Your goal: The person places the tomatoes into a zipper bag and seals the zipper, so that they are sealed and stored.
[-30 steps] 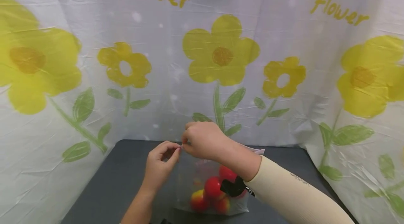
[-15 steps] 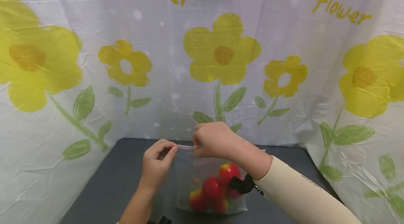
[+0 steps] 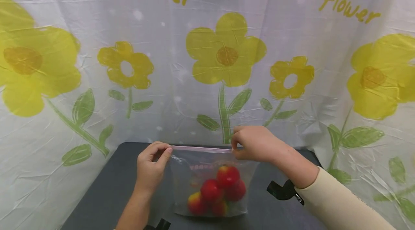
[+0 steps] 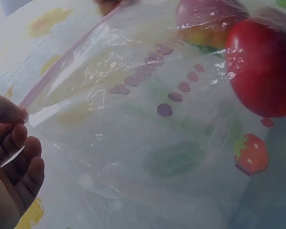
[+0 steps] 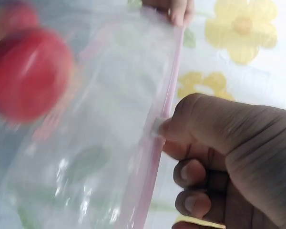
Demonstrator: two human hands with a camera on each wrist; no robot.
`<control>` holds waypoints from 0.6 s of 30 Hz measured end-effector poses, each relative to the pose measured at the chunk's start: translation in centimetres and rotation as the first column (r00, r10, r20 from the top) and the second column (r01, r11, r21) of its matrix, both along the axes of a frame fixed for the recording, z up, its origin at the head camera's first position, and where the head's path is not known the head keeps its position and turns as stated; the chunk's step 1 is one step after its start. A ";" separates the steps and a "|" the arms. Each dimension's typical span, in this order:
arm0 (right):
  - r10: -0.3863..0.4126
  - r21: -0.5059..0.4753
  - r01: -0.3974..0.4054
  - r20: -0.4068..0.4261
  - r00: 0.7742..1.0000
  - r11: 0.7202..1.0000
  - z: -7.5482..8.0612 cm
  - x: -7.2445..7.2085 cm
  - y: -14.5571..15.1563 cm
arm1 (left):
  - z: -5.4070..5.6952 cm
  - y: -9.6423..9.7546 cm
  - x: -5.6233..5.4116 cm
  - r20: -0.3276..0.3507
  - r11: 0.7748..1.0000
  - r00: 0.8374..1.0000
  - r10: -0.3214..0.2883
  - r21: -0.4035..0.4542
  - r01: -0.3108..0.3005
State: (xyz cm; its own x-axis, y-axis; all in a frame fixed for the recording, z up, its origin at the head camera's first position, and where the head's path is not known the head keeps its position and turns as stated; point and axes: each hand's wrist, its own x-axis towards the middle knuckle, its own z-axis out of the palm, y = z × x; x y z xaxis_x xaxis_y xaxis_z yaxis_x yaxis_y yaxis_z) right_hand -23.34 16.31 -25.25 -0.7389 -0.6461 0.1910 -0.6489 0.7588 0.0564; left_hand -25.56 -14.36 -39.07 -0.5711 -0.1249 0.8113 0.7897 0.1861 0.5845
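Observation:
A clear slider zip bag (image 3: 183,176) with a pink top strip stands upright, holding several red and yellow apples (image 3: 212,190). Thumb and fingers of my left hand (image 3: 150,167) pinch the left end of the strip. My right hand (image 3: 256,143) grips a small whitish slider (image 5: 157,126) on the strip, right of the middle. Between the hands the strip is stretched nearly straight. Through the film in the left wrist view, a red apple (image 4: 262,67) and a printed strawberry (image 4: 251,155) show. My right hand hides the strip's far right end in the head view.
The bag's base is on a dark grey table (image 3: 110,186). A white curtain (image 3: 172,97) with yellow flowers encloses the back and both sides. Black wrist camera mounts show near the right wrist (image 3: 282,190) and at the lower edge by the left wrist.
My right hand has slid rightward along the strip from beside the left hand, and more strip shows between them. My left hand has shifted slightly left, still pinching the corner.

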 end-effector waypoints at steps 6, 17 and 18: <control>-0.033 -0.009 0.033 0.021 0.999 0.999 0.2 0.6 2.8 | 0.3 -0.7 0.2 0.015 1.000 1.000 0.003 0.010 -0.003; -0.046 -0.033 0.047 0.026 0.999 0.998 0.6 1.6 5.9 | 2.3 -0.1 2.4 0.011 1.000 1.000 -0.002 -0.030 0.002; -0.049 -0.033 0.050 0.029 0.998 0.998 0.6 1.6 6.0 | 2.3 -0.1 2.4 0.013 0.999 1.000 -0.009 -0.034 0.009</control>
State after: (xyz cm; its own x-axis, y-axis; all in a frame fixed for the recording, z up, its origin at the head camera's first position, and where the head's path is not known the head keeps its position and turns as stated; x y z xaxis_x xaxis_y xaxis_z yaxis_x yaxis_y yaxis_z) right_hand -21.71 22.27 -24.64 -0.7751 -0.6024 0.1906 -0.6118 0.7909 0.0120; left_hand -23.14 -14.44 -36.77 -0.5822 -0.0924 0.8078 0.7842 0.1985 0.5879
